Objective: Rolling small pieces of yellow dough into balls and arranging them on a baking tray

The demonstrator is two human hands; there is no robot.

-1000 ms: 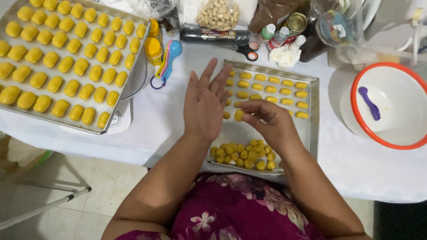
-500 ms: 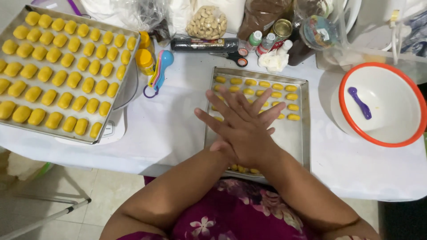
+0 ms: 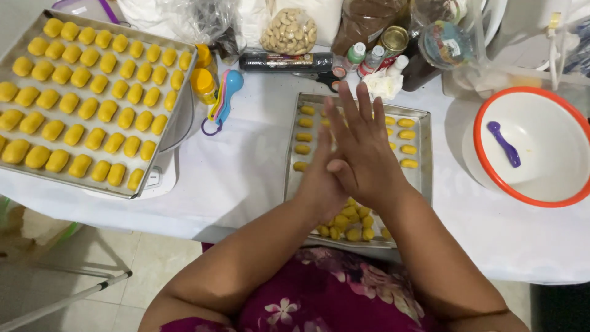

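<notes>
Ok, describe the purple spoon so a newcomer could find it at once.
Look at the right end of the white table, at the white bowl with an orange rim. The purple spoon lies alone inside it, the only purple thing there.

The pressed-together hands (image 3: 350, 163) hide whatever lies between the palms (and part of the tray (image 3: 421, 178)).

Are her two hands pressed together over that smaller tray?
Touching. The head view shows the right hand laid palm-down across the left hand, no gap between them, above the smaller tray.
</notes>
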